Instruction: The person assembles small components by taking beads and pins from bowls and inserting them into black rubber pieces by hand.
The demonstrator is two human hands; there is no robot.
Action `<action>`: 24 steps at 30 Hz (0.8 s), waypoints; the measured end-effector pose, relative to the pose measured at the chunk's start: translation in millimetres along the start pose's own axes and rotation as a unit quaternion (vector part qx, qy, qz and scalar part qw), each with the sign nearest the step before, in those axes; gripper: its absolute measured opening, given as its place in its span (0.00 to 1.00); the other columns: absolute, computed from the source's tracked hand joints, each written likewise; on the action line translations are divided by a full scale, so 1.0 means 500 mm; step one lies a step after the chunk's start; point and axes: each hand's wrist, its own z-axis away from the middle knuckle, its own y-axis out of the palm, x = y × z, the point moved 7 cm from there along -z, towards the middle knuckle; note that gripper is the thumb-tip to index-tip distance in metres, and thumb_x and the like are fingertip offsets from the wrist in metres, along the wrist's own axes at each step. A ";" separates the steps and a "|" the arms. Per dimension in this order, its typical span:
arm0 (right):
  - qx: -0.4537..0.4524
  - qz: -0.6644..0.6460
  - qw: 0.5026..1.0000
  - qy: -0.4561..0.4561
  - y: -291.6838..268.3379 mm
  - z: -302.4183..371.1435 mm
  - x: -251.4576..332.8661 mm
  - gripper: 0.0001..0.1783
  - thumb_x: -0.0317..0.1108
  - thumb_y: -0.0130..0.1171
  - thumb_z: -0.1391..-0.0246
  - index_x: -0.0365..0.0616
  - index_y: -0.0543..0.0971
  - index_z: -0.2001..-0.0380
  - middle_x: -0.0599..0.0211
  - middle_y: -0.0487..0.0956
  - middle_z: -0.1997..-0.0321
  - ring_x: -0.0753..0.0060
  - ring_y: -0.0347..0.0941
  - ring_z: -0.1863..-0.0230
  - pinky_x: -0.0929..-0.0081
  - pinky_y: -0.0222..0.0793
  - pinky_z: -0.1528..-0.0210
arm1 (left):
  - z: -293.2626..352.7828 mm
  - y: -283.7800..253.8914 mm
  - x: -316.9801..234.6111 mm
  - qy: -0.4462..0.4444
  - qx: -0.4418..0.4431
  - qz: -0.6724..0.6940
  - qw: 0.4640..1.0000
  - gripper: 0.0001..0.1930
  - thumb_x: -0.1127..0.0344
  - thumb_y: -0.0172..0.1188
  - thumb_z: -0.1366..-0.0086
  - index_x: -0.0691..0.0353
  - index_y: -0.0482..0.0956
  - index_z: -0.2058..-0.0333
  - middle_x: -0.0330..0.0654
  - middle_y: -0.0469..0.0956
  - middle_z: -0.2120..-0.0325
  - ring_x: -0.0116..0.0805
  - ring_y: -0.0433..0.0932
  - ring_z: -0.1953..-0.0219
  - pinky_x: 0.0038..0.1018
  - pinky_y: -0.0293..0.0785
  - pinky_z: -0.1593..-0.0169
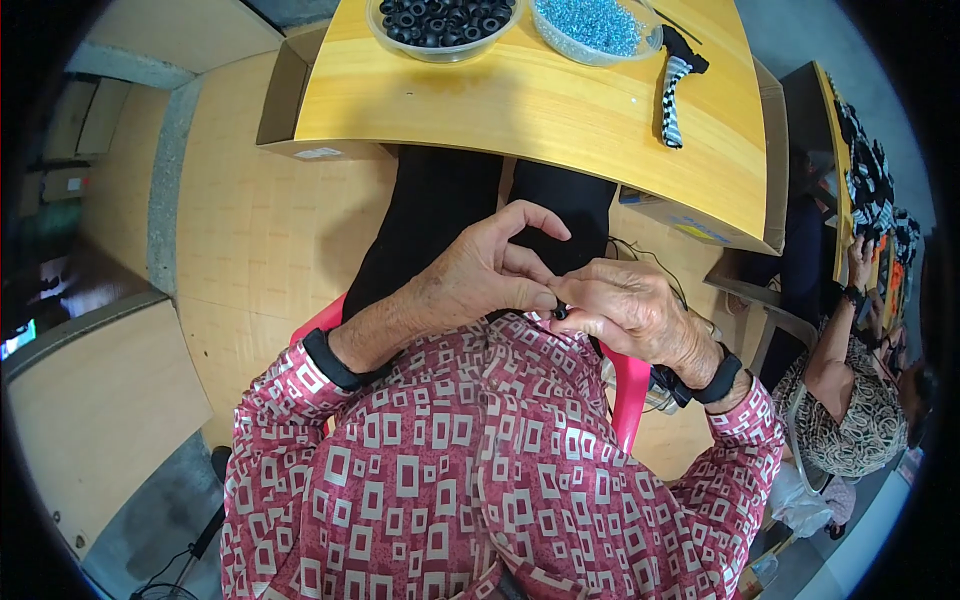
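Observation:
Both of my hands meet above my lap, in front of the table edge. My left hand (478,262) pinches with the thumb and a finger, while its index finger arches out above. A small black bead (560,312) shows between the tips of both hands. My right hand (632,308) has its fingers curled and pressed together at that same bead. Any thread or cord passing through it is too fine to make out. On the table, a striped black-and-white fabric piece (672,105) with a black end lies to the right.
A clear bowl (445,53) of black ring-shaped beads and another bowl (580,55) of blue beads stand on the yellow table (480,115). A cardboard box (285,95) sits by its left edge. To the right, another person (845,400) sits at a table with striped fabric pieces.

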 end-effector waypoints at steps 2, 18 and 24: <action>-0.019 -0.025 0.999 0.021 0.000 0.004 -0.011 0.13 0.36 0.64 0.53 0.39 0.77 0.68 0.61 0.78 0.69 0.61 0.78 0.68 0.71 0.75 0.69 | 0.001 -0.004 0.010 -0.006 -0.015 0.055 0.998 0.26 0.75 0.64 0.43 0.63 0.62 0.48 0.45 0.81 0.66 0.24 0.79 0.64 0.19 0.74 0.59; 0.026 0.021 0.999 0.005 -0.007 -0.025 0.005 0.15 0.33 0.64 0.54 0.37 0.77 0.63 0.60 0.74 0.75 0.59 0.74 0.72 0.68 0.72 0.70 | 0.006 -0.010 -0.029 0.025 -0.036 -0.100 0.994 0.24 0.76 0.62 0.42 0.64 0.64 0.48 0.43 0.81 0.67 0.23 0.79 0.62 0.20 0.73 0.57; -0.034 0.061 0.998 -0.002 -0.013 -0.021 0.009 0.16 0.34 0.66 0.56 0.37 0.77 0.65 0.62 0.75 0.75 0.63 0.75 0.74 0.69 0.72 0.74 | 0.007 -0.017 -0.025 0.025 -0.045 0.000 0.999 0.30 0.73 0.64 0.43 0.61 0.61 0.43 0.43 0.82 0.68 0.23 0.79 0.65 0.17 0.73 0.60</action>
